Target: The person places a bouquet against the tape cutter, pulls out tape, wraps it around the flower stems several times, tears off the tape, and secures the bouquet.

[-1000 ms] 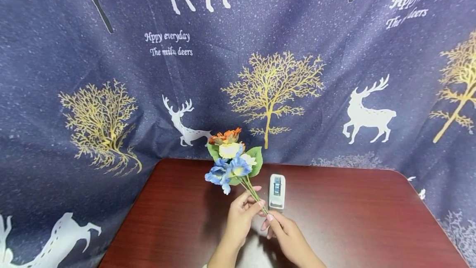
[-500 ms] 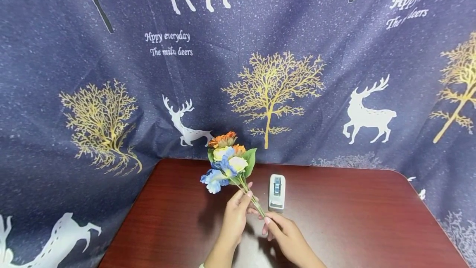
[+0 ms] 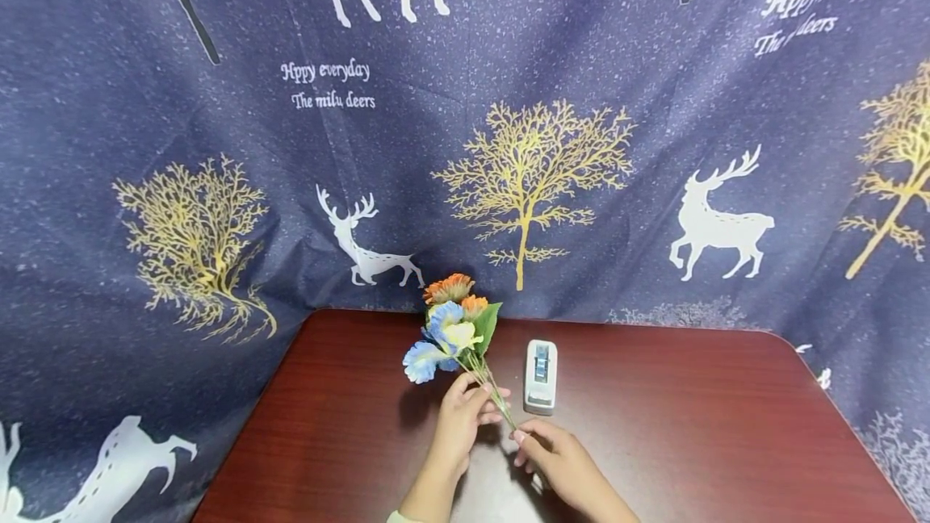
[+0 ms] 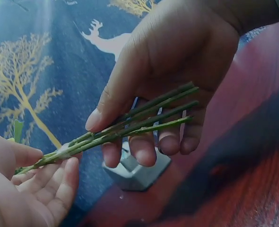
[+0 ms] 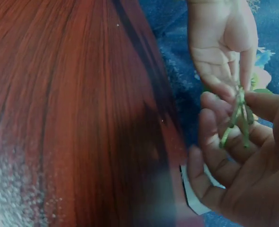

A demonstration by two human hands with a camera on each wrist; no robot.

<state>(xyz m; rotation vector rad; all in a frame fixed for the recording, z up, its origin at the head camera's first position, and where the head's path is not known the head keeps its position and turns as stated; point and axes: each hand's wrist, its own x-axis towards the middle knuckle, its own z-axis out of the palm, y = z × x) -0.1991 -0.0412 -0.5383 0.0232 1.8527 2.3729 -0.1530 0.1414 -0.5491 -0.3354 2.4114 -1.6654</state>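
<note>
A bouquet of flowers (image 3: 458, 333) in orange, blue and pale yellow, with green leaves, leans up and left above the table. My left hand (image 3: 459, 420) pinches its stems (image 4: 90, 141) below the blooms. Lower down, my right hand (image 3: 554, 452) holds the stems near their cut ends between thumb and fingers. The ends reach past the thumb over the palm in the left wrist view. A pale, shiny band (image 4: 64, 149) shows on the stems between the hands. Just beyond the right hand lies a small white device with a blue middle (image 3: 541, 376), which looks like a tape dispenser.
The dark red wooden table (image 3: 676, 410) has rounded far corners. Behind it hangs a navy cloth (image 3: 581, 47) printed with white deer and golden trees, close to the table's far edge.
The bouquet has turned in the hands, so different blooms face the camera, and its flower heads sit slightly lower. Both hands have shifted a little left and down. The white device has stayed put.
</note>
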